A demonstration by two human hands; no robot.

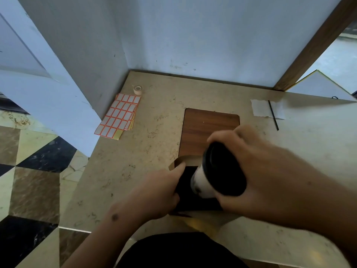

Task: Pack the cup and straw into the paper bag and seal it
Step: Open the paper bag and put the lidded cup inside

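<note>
My right hand (257,171) grips a white paper cup (202,180) with a black lid, tilted with its base pointing down into the dark open mouth of a brown paper bag (180,160). The bag stands at the near edge of the table. My left hand (160,192) holds the bag's left rim, index finger stretched along the edge. A thin black straw (273,115) lies on a white napkin (260,109) at the far right of the table, apart from both hands.
A dark wooden board (208,124) lies behind the bag. Sheets of red-bordered sticker labels (119,115) and a small tape roll (137,89) sit at the table's back left corner by the wall. A white board (324,86) leans at the far right.
</note>
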